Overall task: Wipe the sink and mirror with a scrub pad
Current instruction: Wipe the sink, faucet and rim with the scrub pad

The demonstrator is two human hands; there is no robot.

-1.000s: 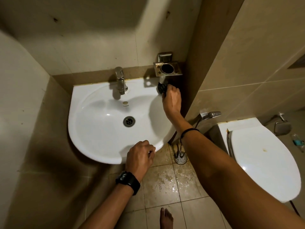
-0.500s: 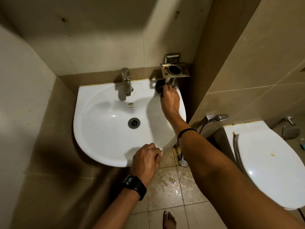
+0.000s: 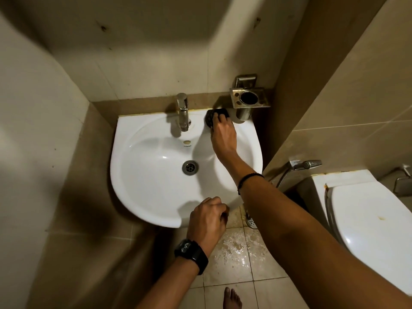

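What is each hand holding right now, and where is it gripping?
The right hand presses a dark scrub pad from on top, fingers over it. The left hand grips the sink by its front rim.

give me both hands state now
Left hand: closed on the sink front rim.
Right hand: holding the scrub pad on the sink's back ledge.
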